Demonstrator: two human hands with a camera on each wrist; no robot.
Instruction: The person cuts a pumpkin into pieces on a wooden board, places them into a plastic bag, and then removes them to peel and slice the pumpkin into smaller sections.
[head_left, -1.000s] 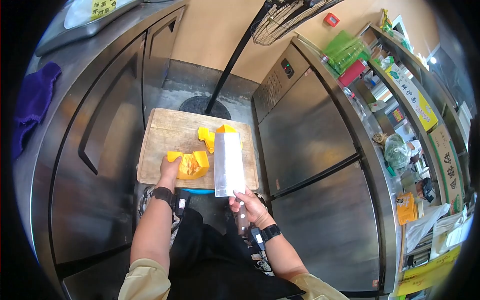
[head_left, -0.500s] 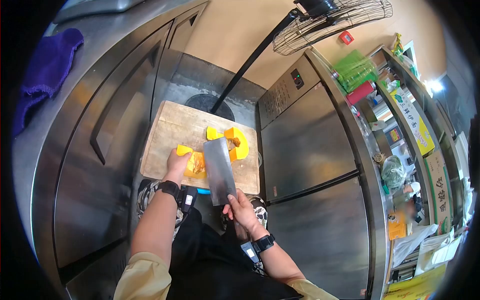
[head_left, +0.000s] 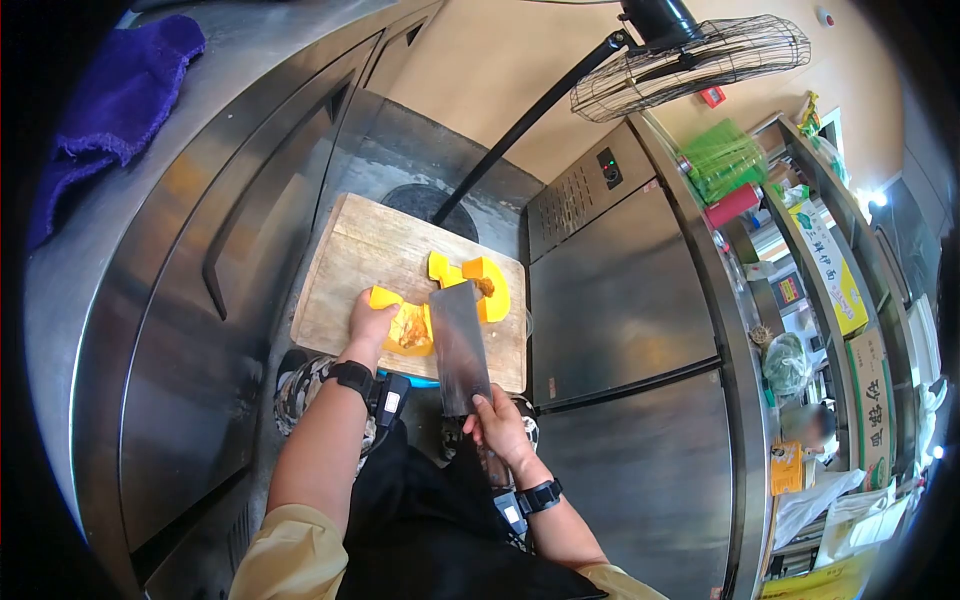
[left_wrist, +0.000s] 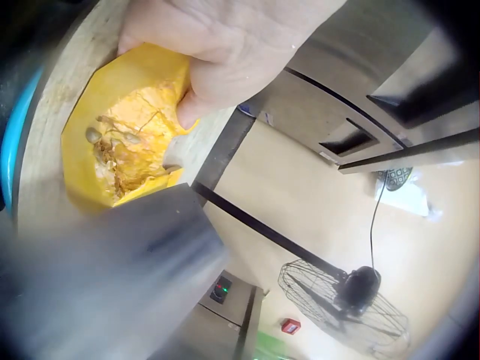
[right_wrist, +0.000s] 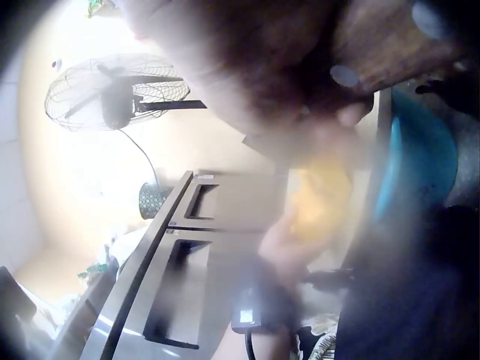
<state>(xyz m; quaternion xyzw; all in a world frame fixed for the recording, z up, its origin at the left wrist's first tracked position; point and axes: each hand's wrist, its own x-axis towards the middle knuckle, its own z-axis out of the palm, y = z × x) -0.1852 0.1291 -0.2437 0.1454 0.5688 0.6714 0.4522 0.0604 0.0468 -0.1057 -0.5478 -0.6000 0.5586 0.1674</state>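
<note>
My left hand (head_left: pixel 373 325) grips the left side of a hollowed pumpkin chunk (head_left: pixel 410 330) on a wooden cutting board (head_left: pixel 350 250). Seeds and stringy pulp line its inside, plain in the left wrist view, where the pumpkin chunk (left_wrist: pixel 79 165) sits under my fingers. A broad cleaver (head_left: pixel 460 350) is held by its handle in my right hand (head_left: pixel 503 430), thumb at the base of the blade. In the head view the blade overlaps the chunk's right edge. Behind the blade lie a curved pumpkin piece (head_left: pixel 496 303) and a smaller pumpkin piece (head_left: pixel 438 266). The right wrist view is blurred.
A teal basin (right_wrist: pixel 420 157) shows below the board's near edge. Steel cabinets stand left (head_left: pixel 200 330) and right (head_left: pixel 620 290). A black floor fan (head_left: pixel 690 65) leans over the far corner. A purple cloth (head_left: pixel 125 85) lies on the left counter.
The cleaver has shifted left relative to the board, from apart from the held chunk to overlapping its right edge. The left hand keeps its grip. The head view has shifted.
</note>
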